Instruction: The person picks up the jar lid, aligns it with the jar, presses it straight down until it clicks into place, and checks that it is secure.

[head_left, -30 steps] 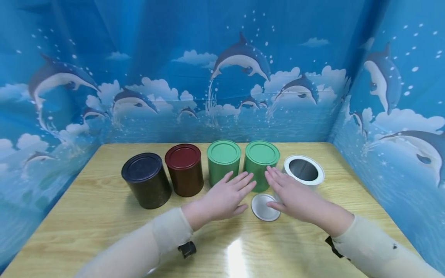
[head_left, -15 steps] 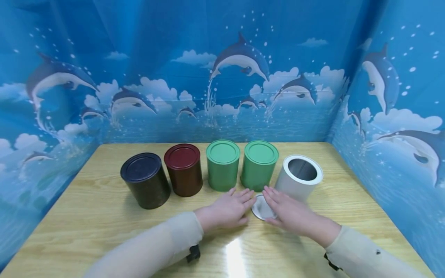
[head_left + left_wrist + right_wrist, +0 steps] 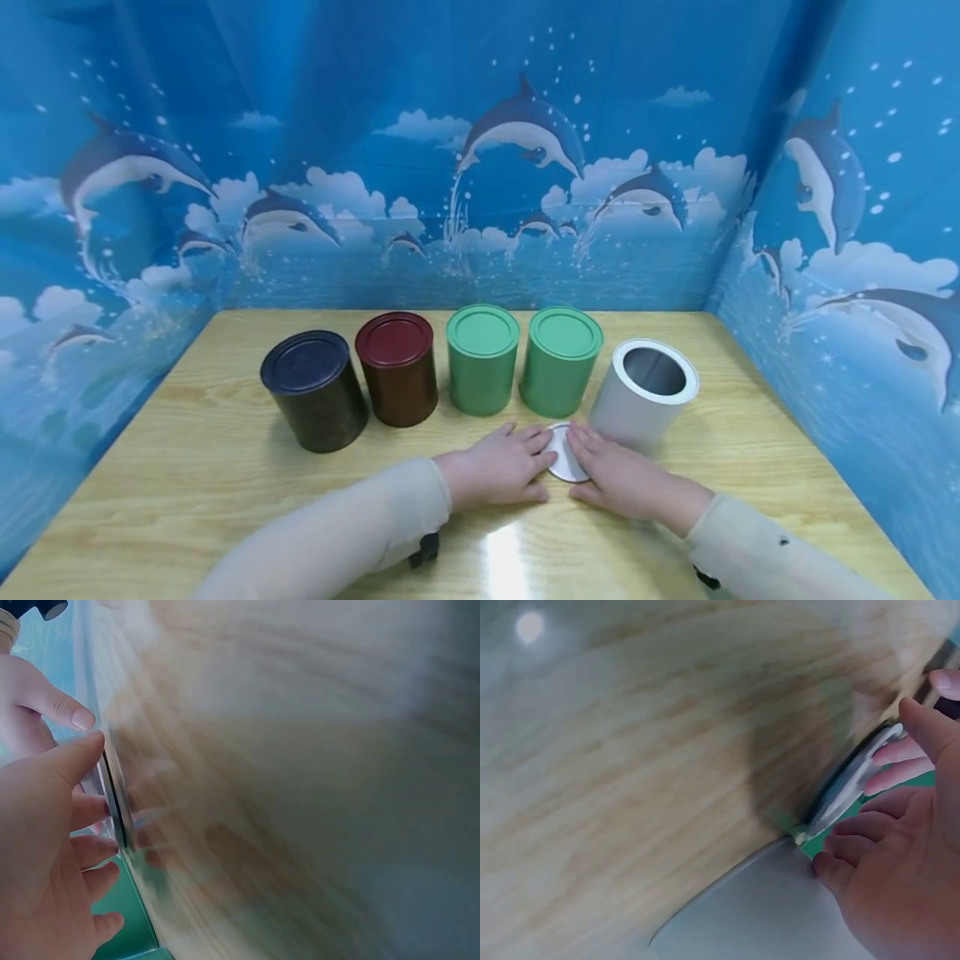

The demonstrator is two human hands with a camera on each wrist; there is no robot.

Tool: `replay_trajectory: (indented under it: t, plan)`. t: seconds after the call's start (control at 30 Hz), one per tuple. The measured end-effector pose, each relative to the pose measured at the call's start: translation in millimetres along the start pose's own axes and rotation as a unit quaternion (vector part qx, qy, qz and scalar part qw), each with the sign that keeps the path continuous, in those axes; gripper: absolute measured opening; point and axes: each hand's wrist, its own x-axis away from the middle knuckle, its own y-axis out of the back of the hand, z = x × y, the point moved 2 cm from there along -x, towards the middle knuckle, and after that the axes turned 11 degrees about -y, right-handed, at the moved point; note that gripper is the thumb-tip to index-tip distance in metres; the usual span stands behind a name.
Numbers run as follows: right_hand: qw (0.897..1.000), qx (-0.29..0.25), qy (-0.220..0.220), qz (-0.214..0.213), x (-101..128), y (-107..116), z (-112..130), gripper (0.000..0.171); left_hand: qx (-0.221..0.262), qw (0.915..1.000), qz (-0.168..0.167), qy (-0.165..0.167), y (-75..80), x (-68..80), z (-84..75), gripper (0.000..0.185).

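A round silver-white lid [image 3: 566, 460] lies flat on the wooden table [image 3: 247, 533], between my two hands. My left hand [image 3: 501, 468] reaches the lid's left edge with its fingertips, fingers slightly bent and spread. From the other side my right hand [image 3: 624, 479] lays its fingertips over the lid's right part, the thumb near the front edge. The right wrist view shows the lid [image 3: 847, 791] edge-on beside the right fingers. Just behind the right hand stands a white can [image 3: 637, 408], its round top opening uncovered and dark inside.
Two green cans [image 3: 482, 367] with lids stand behind the hands. Farther left are a dark red can [image 3: 397, 371] and a black can [image 3: 318, 392], both lidded. A blue dolphin-print curtain [image 3: 360, 100] encloses the table's back and sides.
Both hands have come down and toward me from in front of the green cans onto the lid, which stays in about the same place. The cans have not moved.
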Motion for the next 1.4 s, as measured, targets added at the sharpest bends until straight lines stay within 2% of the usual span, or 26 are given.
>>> replay_trajectory:
  t: [0.23, 0.43, 0.63, 0.97, 1.23, 1.4]
  plan:
    - [1.0, 0.004, 0.003, -0.005, -1.0, -3.6, -2.1, 0.072, -0.009, 0.9999, -0.007, 0.0, 0.7, 7.1, 1.2, 0.061]
    - [1.0, -0.01, 0.007, -0.008, -3.5, -6.5, -1.6, 0.071, 0.009, 0.9994, -0.026, 0.021, 0.3, -3.1, 0.4, 0.065]
    - [1.0, -0.018, 0.014, -0.004, -5.2, -6.5, 1.4, 0.069, 0.005, 0.9995, -0.01, 0.028, -1.8, -7.4, 0.7, 0.066]
    - [0.999, -0.039, 0.011, -0.007, -3.9, -3.2, 2.3, 0.068, 0.015, 0.9995, -0.028, -0.002, -5.5, -6.3, 1.5, 0.061]
    - [0.998, -0.054, 0.034, -0.031, -1.9, -0.6, 5.9, 0.066, 0.01, 0.9971, -0.07, -0.027, -6.5, 4.5, 6.8, 0.059]
    - [0.998, -0.05, 0.031, -0.027, -2.0, 1.3, 8.9, 0.066, 0.001, 0.9942, -0.098, -0.044, -7.0, 9.5, 9.6, 0.059]
